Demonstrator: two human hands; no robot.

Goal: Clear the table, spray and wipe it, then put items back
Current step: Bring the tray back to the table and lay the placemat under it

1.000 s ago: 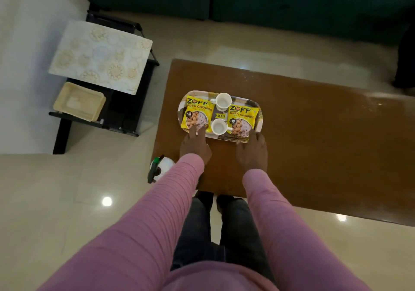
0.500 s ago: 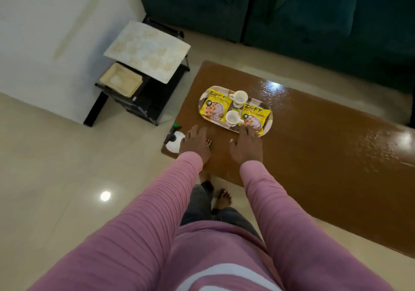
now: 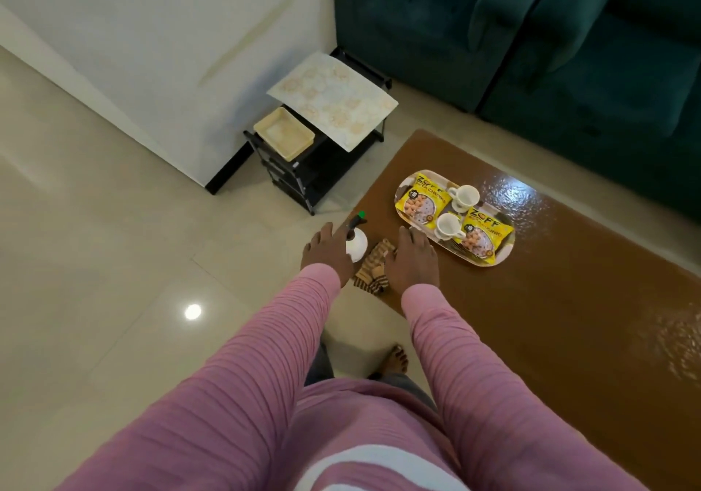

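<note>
An oval tray (image 3: 504,256) lies on the brown table (image 3: 569,301) near its left end. On it are two yellow snack packets (image 3: 422,203) and two white cups (image 3: 464,196). A white spray bottle (image 3: 357,244) with a dark nozzle stands at the table's left corner beside a striped brown cloth (image 3: 373,268). My left hand (image 3: 328,253) hovers with fingers extended, just left of the bottle. My right hand (image 3: 411,259) is spread flat by the cloth, a little short of the tray. Neither hand holds anything.
A black side rack (image 3: 299,172) with a patterned mat (image 3: 333,100) on top and a beige bin (image 3: 283,133) stands left of the table. A dark green sofa (image 3: 531,35) runs behind. My bare foot (image 3: 394,361) is on the tiled floor by the table's edge.
Both hands have come off the tray and drawn back toward the table's near left corner. The left hand has moved over to the spray bottle. The cloth now shows between the hands.
</note>
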